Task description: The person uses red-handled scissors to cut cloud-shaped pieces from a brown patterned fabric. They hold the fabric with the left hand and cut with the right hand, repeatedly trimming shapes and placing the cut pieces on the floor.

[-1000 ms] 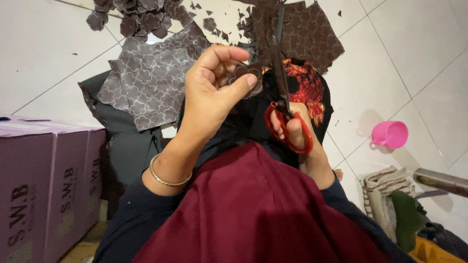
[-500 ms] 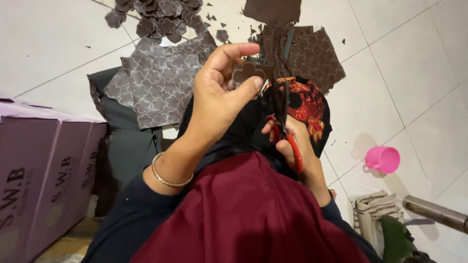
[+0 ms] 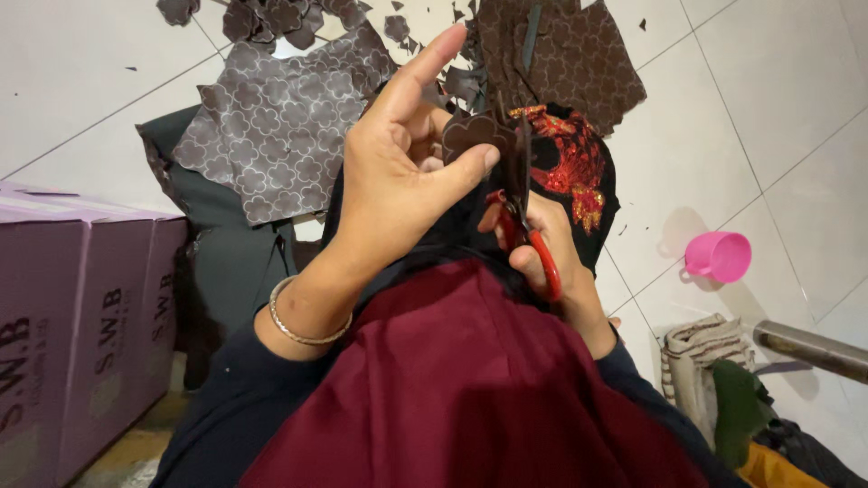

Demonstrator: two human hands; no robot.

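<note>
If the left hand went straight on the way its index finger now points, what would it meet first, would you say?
The left hand points its index finger up and to the right, toward the dark brown patterned sheet lying on the floor beyond. That sheet looks like the first thing in line, though the finger may be well above it; depth is unclear.

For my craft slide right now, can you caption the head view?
Left hand pinches a brown clover-shaped cutout while the right hand works red-handled scissors above patterned sheets.

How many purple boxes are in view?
2, possibly more hidden. Both stand at the left edge on the floor: the near box at the bottom-left corner, and a second box right behind it, beside the dark cloth.
</note>
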